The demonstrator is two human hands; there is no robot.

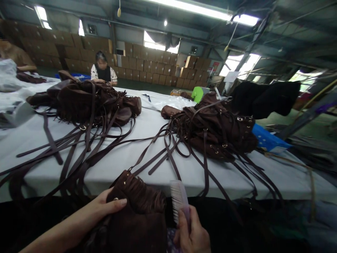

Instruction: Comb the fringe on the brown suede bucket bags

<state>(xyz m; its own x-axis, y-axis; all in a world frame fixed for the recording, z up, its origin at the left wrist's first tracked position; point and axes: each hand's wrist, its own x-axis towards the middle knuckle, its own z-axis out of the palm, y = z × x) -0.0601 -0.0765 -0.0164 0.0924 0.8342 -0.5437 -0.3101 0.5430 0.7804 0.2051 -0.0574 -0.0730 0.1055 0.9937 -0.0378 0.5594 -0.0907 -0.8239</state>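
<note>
My left hand [105,208] rests on a brown suede fringed bag [139,214] at the near edge of the table, fingers curled over its top left side and thumb along the suede. My right hand [192,235] grips a pale lilac comb [179,198] by its handle, teeth pointing left, just beside the bag's fringe. The bag's long strap runs up onto the white table [147,130].
Two heaps of brown fringed bags [89,102] [216,126] with long straps lie on the table. A seated person [102,70] works at the far side, another person's arm [15,58] at far left. Cardboard boxes [158,66] line the back wall. Blue sheet [265,138] at right.
</note>
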